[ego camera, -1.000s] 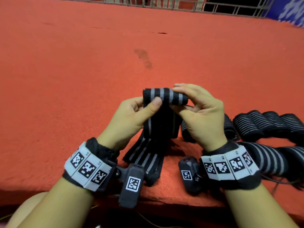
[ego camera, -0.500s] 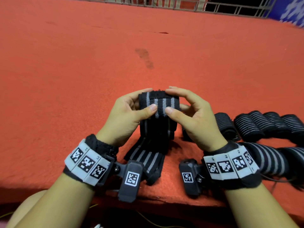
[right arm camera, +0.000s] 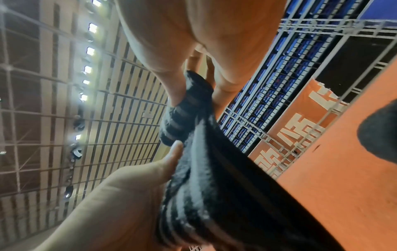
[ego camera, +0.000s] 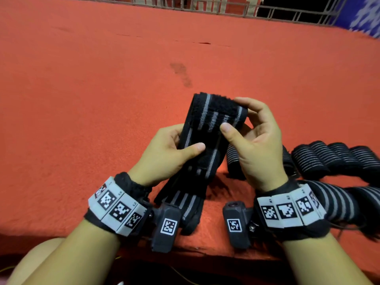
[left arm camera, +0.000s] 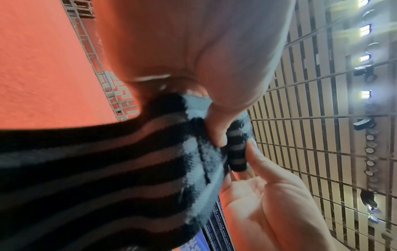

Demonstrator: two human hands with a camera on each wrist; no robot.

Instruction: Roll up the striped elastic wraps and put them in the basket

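A black elastic wrap with grey stripes (ego camera: 207, 128) is held up over the red carpet (ego camera: 102, 99), its top end flat and unrolled, a fuzzy black patch showing there. My left hand (ego camera: 174, 149) grips its middle, thumb across the front. My right hand (ego camera: 244, 128) pinches the upper right edge between thumb and fingers. The lower end of the wrap (ego camera: 185, 202) trails down to the carpet by my left wrist. The wrist views show the same striped wrap (left arm camera: 107, 169) (right arm camera: 193, 152) pinched between both hands. No basket is in view.
Several rolled striped wraps (ego camera: 329, 159) lie in a row on the carpet at the right, and another striped wrap (ego camera: 337, 202) lies behind my right wrist. A metal railing (ego camera: 205, 7) runs along the far edge. The carpet's front edge (ego camera: 205, 251) is just below my wrists.
The small roll that both hands held at the wrap's top has come open. The end now stands up flat, with my left hand lower on the wrap and my right at the upper edge.
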